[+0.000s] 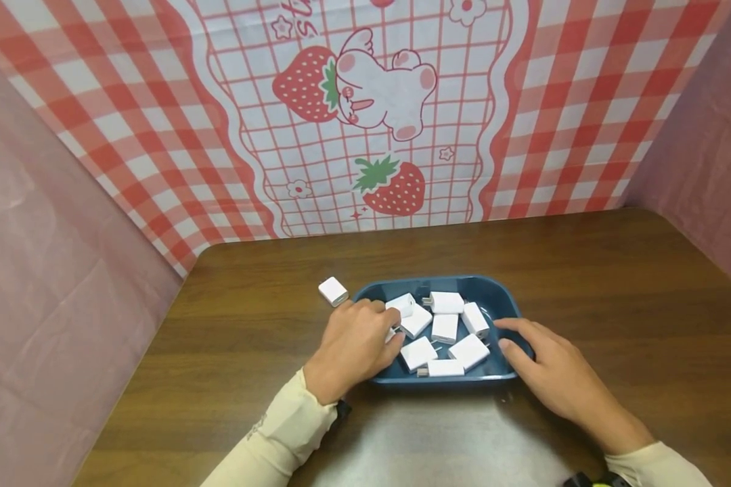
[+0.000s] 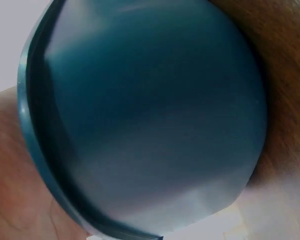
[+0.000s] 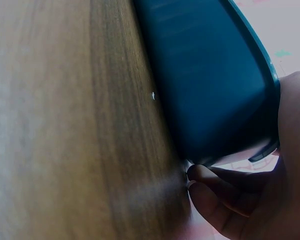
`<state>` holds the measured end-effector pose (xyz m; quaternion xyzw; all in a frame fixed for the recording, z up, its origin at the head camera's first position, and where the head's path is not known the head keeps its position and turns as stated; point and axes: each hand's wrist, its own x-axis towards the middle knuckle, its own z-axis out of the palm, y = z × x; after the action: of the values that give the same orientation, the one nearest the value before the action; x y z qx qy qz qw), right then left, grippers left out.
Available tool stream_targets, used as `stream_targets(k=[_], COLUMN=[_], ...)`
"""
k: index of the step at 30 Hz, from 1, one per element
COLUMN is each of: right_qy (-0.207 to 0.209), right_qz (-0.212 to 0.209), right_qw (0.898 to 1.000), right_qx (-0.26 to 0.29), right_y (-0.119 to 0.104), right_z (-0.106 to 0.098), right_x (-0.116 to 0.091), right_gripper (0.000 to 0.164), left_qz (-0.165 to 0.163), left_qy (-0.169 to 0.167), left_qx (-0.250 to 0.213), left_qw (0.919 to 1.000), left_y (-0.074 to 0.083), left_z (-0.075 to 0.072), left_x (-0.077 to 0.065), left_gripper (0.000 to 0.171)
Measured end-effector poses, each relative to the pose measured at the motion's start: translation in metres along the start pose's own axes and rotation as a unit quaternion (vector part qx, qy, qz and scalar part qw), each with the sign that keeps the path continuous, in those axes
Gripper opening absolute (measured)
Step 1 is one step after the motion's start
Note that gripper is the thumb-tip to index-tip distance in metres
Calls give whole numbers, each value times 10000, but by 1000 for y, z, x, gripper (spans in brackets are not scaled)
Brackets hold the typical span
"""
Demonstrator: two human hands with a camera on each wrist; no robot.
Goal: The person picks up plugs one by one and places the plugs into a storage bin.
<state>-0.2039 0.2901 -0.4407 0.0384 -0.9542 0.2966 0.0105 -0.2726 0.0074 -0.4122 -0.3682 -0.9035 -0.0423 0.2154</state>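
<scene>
A dark blue plastic tub (image 1: 499,297) stands on the table and holds several white USB wall chargers (image 1: 445,328), some with metal prongs showing. My left hand (image 1: 356,341) reaches over the tub's left end, thumb and forefinger around a white charger (image 1: 391,335) that is mostly hidden. At the opposite end, my right hand (image 1: 551,368) grips the tub, thumb and forefinger over the rim and other fingers outside. The right wrist view shows those fingertips (image 3: 205,195) low against the tub's outer wall. In the left wrist view, the tub's outer wall (image 2: 160,110) fills most of the picture.
One white charger (image 1: 333,291) lies on the brown wooden table (image 1: 219,352), just outside the tub's far left corner. A red-and-white checked cloth (image 1: 560,135) with strawberries hangs behind the table. Pink cloth (image 1: 49,304) hangs at the left side.
</scene>
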Motion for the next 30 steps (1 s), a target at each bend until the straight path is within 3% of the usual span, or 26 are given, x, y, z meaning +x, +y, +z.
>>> stream_targets(k=[12, 16, 24, 30], right_qy=[6, 29, 44, 45], right_qz=[-31, -42, -47, -92], right_qw=[10000, 10000, 10000, 9999], right_qx=[11, -14, 1, 65], right_y=[0, 0, 1, 1], right_z=[-1, 0, 0, 0], right_x=[0, 1, 1, 1], right_gripper=[47, 48, 47, 47], left_qz=[-65, -223, -205, -301], left_qy=[840, 1103, 1723, 1930], left_qx=[-394, -523, -641, -646], left_qw=[9957, 9923, 9827, 9786], left_y=[-12, -18, -29, -38], left_z=[-8, -12, -17, -17], left_x=[-6, -7, -10, -13], left_gripper=[15, 14, 12, 12])
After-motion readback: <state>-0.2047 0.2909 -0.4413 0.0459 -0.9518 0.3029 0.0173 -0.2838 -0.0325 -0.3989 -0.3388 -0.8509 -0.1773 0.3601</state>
